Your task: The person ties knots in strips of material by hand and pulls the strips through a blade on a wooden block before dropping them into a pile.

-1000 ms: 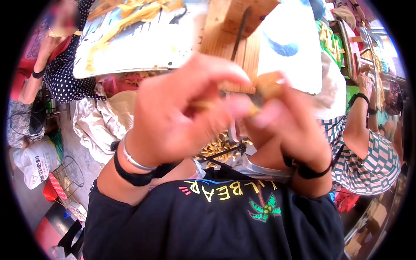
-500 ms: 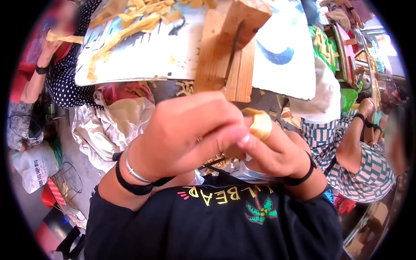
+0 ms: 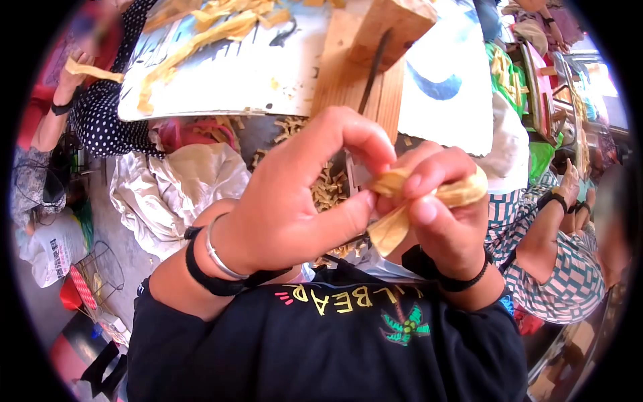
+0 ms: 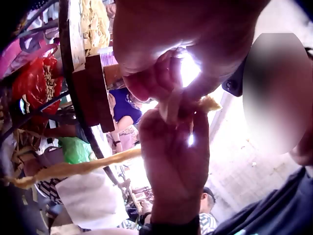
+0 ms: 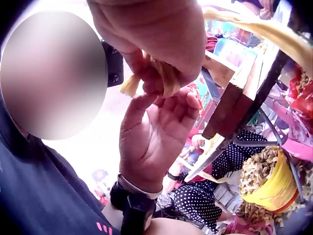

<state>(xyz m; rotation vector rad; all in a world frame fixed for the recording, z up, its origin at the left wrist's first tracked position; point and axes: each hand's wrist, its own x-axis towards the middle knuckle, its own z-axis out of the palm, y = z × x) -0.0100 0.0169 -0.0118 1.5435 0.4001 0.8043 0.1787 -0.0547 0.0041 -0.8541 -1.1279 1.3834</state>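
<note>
A pale yellow, flexible strip (image 3: 388, 233) is looped and crossed between both hands in front of the chest. My right hand (image 3: 450, 224) pinches the crossing between thumb and fingers, with the loop (image 3: 472, 189) round the back of its fingers. My left hand (image 3: 288, 201) comes in from the other side, its thumb and index fingertip pinching the strip's near edge. In the left wrist view a long tail of the strip (image 4: 80, 168) trails away from the right hand (image 4: 171, 161). A short end (image 5: 129, 87) sticks out below the fingers in the right wrist view.
Ahead lies a white board (image 3: 268, 100) bearing a pile of yellow strips (image 3: 201, 47) and a wooden block (image 3: 395, 30) with a dark metal rod. Many small yellow pieces (image 3: 328, 187) lie below. A yellow bucket (image 5: 274, 188) holds more. People sit on both sides.
The hands were close together and blurred, the left covering much of the strip. Now the left hand has opened out leftward, and the looped strip shows in the right hand's fingers.
</note>
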